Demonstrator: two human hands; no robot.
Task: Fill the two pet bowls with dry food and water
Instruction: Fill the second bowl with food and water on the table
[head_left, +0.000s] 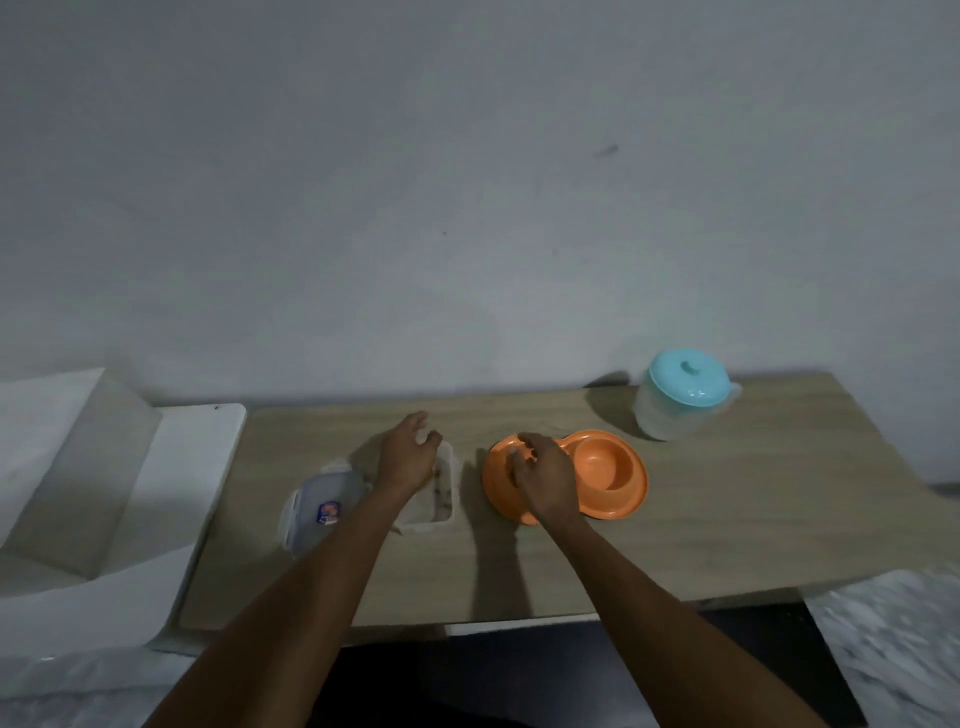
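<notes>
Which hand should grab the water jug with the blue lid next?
The right hand, probably. It hangs over the orange double bowl, and the jug stands further right, near the wall. The left hand is over the open food box, on the far side of the bowl from the jug.

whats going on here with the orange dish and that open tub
A person is feeding kibble by hand. The left hand rests over the open food tub, its lid beside it. The right hand hovers over the left bowl of the orange double dish. The right bowl looks empty; the teal-lidded jug stands untouched.
</notes>
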